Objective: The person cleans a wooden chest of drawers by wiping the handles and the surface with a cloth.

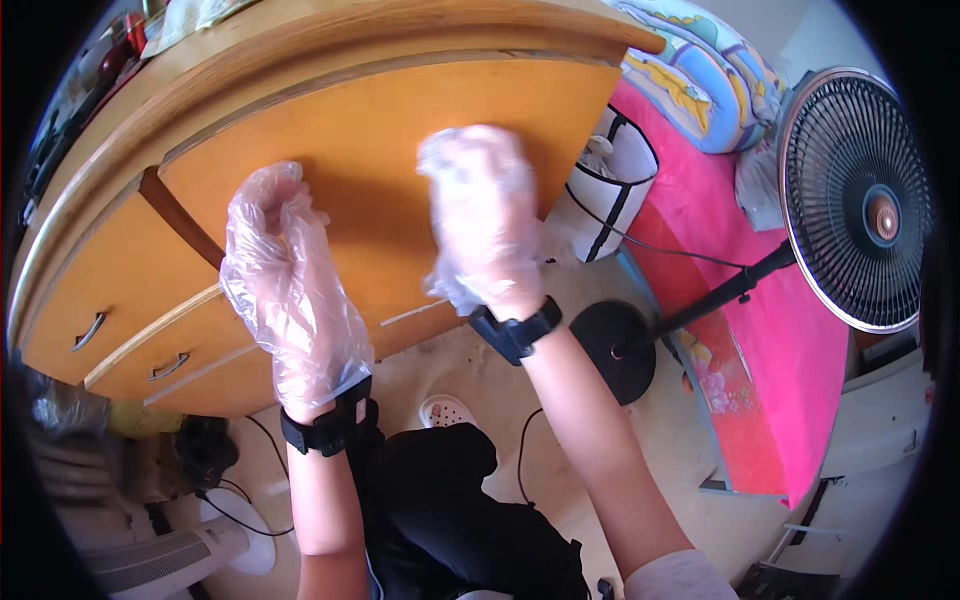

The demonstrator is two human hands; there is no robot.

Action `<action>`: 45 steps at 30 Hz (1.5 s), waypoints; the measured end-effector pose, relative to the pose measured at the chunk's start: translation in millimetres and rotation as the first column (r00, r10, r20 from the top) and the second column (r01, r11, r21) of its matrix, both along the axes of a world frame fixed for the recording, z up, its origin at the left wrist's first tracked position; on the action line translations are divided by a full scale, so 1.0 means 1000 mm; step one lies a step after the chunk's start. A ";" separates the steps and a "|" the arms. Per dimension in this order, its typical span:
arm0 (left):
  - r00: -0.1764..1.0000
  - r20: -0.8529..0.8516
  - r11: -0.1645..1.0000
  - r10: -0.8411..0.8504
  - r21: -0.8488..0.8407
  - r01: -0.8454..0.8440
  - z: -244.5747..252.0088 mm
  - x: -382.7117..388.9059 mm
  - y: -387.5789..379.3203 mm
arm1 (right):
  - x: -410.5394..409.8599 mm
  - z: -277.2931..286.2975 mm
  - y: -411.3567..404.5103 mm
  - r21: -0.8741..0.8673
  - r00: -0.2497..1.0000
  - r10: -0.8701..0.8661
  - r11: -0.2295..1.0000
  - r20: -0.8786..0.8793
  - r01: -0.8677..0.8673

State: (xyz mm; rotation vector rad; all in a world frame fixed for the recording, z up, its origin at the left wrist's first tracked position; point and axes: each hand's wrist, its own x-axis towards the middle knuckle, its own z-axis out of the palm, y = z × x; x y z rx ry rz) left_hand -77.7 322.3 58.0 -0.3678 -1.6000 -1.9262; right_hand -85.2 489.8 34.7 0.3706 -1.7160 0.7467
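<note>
My left hand (281,270) wears a clear plastic disposable glove, its fingers curled. It is in front of a wooden dresser's broad front panel (360,142), near the panel's left side, and I see nothing in its grasp. My right hand (484,214), in a similar glove, is over the right part of the same panel. Motion blurs it, and its fingertips are hidden, so whether it holds something or touches the wood is unclear. Black bands (330,427) circle both wrists.
On the right stands a pedestal fan (855,202) with a round black base (615,352). A white fabric bin (615,180) sits beside the dresser, near a pink cover (787,330). Cables cross the floor. Drawers with metal handles (88,331) are at left; a white fan (165,555) lies lower left.
</note>
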 end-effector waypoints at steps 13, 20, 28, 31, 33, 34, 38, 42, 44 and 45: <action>0.955 0.154 0.736 -0.254 -0.610 0.294 0.014 0.028 -0.006 | 0.048 -0.046 0.074 -0.575 0.958 0.035 0.806 0.285 0.142; 0.733 0.540 0.377 -0.414 -0.631 0.678 -0.022 0.071 0.058 | 0.106 -0.026 0.038 -0.738 0.882 0.337 0.675 0.329 0.017; 0.677 0.483 0.642 -0.555 -0.268 0.718 -0.086 0.061 0.084 | 0.128 -0.013 0.035 -0.400 0.766 0.253 0.916 0.591 0.006; 0.602 0.492 0.562 -0.629 -0.247 0.789 -0.068 0.065 0.083 | 0.127 -0.027 0.030 -0.173 0.837 -0.033 0.973 0.547 0.152; 0.533 0.495 0.467 -0.686 -0.262 0.844 -0.068 0.069 0.086 | 0.124 -0.033 0.026 -0.271 0.853 -0.002 0.948 0.522 0.168; 0.545 0.555 0.454 -0.629 -0.306 0.836 -0.057 0.069 0.085 | 0.123 -0.034 0.026 -0.375 0.871 0.032 0.910 0.490 0.177; 0.554 0.518 0.519 -0.652 -0.228 0.824 -0.061 0.050 0.085 | 0.103 -0.029 0.053 -0.304 0.767 -0.242 0.815 0.595 0.493; 0.373 0.556 0.570 -0.743 0.234 0.787 -0.050 0.023 0.060 | 0.070 -0.004 0.076 -0.181 0.820 -0.358 0.862 0.447 0.474; 0.440 0.525 0.648 -0.729 0.319 0.692 -0.046 0.018 0.053 | 0.050 0.010 0.083 -0.088 0.846 -0.441 0.870 0.299 0.485; 0.436 0.525 0.645 -0.731 0.323 0.693 -0.046 0.015 0.052 | 0.041 0.022 0.087 0.021 0.865 -0.455 0.887 0.212 0.461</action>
